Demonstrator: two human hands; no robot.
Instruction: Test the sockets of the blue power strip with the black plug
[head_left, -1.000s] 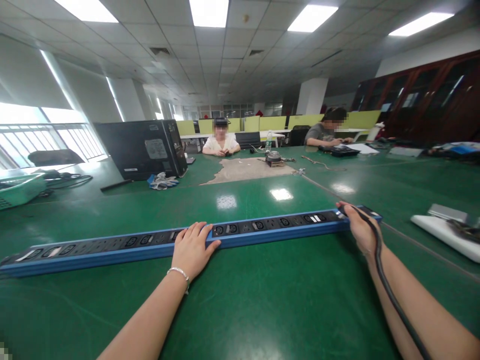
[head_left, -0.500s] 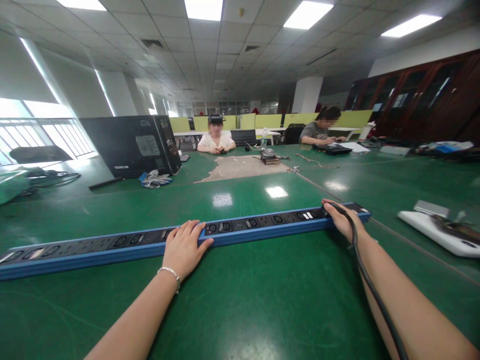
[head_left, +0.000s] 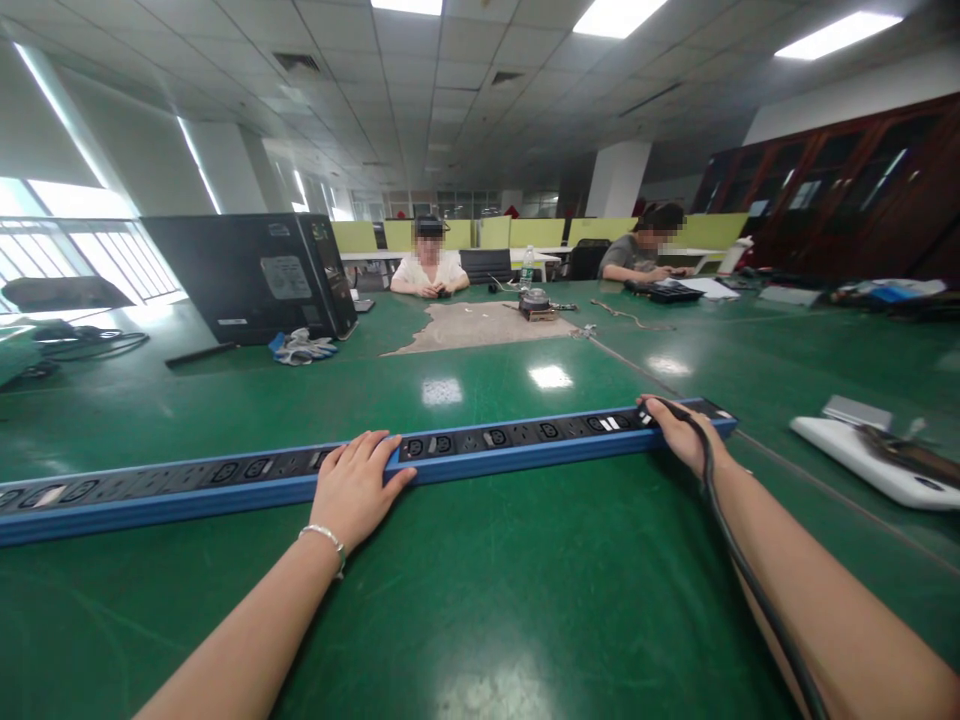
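Note:
A long blue power strip with a black socket face lies across the green table. My left hand rests over its middle, the fingers stretched across the sockets and the thumb out along the near edge. Near the strip's right end, my right hand is closed on a black power cord. The cord's end is at the socket face, mostly covered by my fingers, so I cannot tell whether it is seated. From there the cord trails back along my right forearm.
A black computer case and gloves stand at the back left. A white device lies to the right. Across the table sit two people, one in a white top, one in a grey top. A bottle stands near them.
The view has shifted a little, so the strip and my left hand appear slightly further left and up. Both hands keep their places on the strip.

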